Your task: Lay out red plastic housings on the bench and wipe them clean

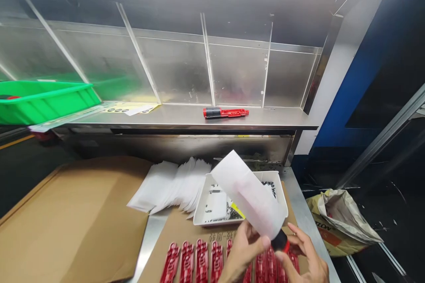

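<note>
This is a factory packing station. A stainless steel shelf (186, 117) with a steel back panel (179, 70) runs along the bench, and a green plastic bin (43, 104) sits on it. Rows of red plastic parts (195, 261) lie on brown cardboard (79, 221), white plastic bags (175, 185) fan out beside a white tray (207, 194) of small parts, and a yellow floor line (16, 141) shows beyond.

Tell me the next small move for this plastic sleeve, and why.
Probably draw the white plastic sleeve down with the right hand: the red-and-black part's black end sticks out of its mouth, while the left hand grips the sleeve.
</note>
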`<move>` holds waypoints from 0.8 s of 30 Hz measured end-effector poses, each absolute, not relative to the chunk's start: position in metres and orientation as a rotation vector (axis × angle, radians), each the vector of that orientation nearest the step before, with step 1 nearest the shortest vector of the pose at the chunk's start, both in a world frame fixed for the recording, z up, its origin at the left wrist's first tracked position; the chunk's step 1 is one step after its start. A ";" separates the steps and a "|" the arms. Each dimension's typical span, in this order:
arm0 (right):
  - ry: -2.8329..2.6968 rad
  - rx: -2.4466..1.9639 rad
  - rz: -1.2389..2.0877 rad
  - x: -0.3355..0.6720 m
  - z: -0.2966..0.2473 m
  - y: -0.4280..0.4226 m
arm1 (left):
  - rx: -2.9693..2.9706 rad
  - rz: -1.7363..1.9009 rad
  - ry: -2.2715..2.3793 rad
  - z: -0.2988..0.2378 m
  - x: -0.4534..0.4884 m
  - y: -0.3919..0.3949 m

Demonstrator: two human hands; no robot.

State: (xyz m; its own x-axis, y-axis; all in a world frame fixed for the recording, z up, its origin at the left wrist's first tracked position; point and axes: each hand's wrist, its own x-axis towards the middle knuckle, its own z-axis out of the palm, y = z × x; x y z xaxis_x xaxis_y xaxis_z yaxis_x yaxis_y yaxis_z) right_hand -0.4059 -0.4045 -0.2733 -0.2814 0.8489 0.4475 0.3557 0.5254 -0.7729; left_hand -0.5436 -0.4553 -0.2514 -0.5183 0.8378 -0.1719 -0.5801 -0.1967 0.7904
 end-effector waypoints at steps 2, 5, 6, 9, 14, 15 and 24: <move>-1.859 -0.959 0.751 -0.402 -0.274 -0.406 | 0.450 1.769 1.083 -0.249 -0.546 -0.466; -1.907 -0.900 0.721 -0.402 -0.274 -0.410 | 0.239 1.854 0.975 -0.245 -0.547 -0.476; -1.943 -0.880 0.681 -0.403 -0.273 -0.412 | 0.088 1.917 0.913 -0.244 -0.545 -0.478; -2.092 -0.771 0.583 -0.406 -0.270 -0.416 | -0.206 1.998 0.818 -0.243 -0.537 -0.481; -2.320 -0.505 0.545 -0.407 -0.262 -0.410 | -0.348 2.036 0.729 -0.248 -0.525 -0.502; -2.352 -0.494 0.523 -0.408 -0.261 -0.408 | -0.369 2.047 0.704 -0.250 -0.522 -0.509; -2.627 -0.409 0.581 -0.436 -0.279 -0.433 | -0.519 1.933 0.408 -0.269 -0.485 -0.554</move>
